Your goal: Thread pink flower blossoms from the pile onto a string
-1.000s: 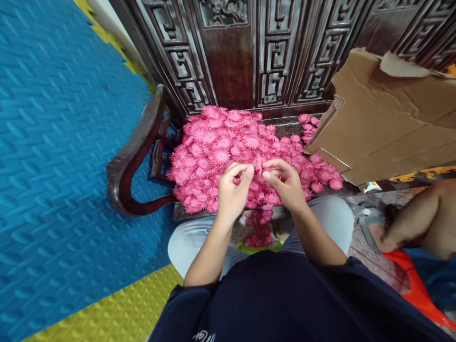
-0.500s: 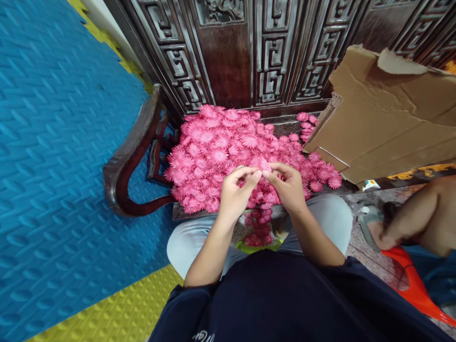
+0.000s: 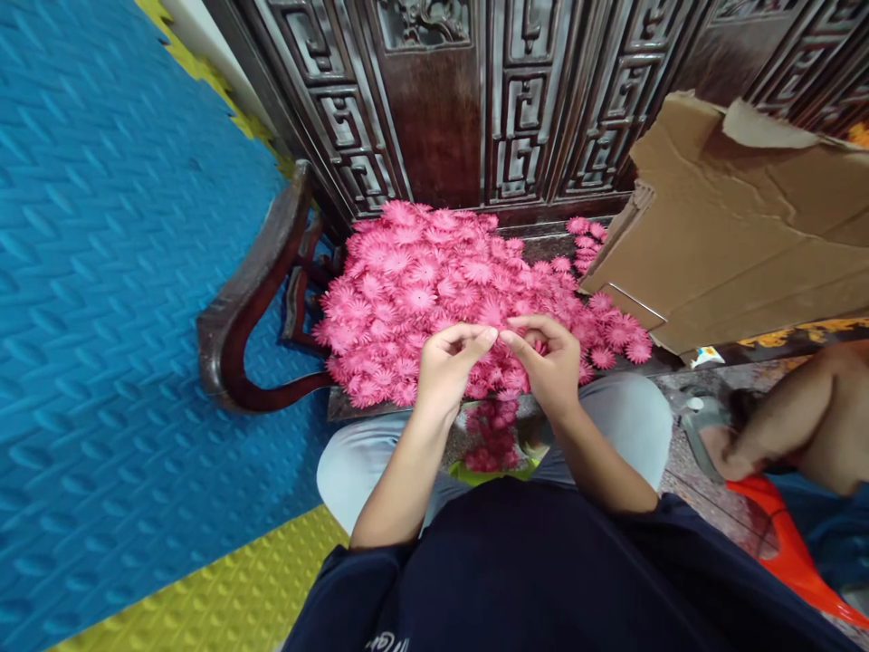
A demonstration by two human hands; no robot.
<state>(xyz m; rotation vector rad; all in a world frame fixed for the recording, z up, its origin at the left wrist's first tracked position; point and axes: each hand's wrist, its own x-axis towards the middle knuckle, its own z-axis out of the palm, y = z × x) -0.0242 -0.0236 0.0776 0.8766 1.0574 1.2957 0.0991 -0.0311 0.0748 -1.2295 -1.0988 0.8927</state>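
A big heap of pink fabric flowers (image 3: 434, 281) covers the seat of a dark carved wooden chair (image 3: 251, 290). My left hand (image 3: 444, 367) and my right hand (image 3: 547, 358) meet over the heap's near edge, fingertips pinched together on a small pink flower piece (image 3: 499, 333) between them. More pink flowers (image 3: 490, 444) lie in a yellow-green container between my knees, partly hidden by my arms.
A flattened cardboard box (image 3: 733, 226) leans at the right of the chair. Another person's bare leg (image 3: 794, 426) and sandal are at the right, beside an orange plastic thing (image 3: 787, 543). Blue and yellow foam mats (image 3: 122, 317) cover the floor at left.
My fingertips have closed together over the heap; a second ago the hands were slightly apart, working a flower. The view has shifted only a little.
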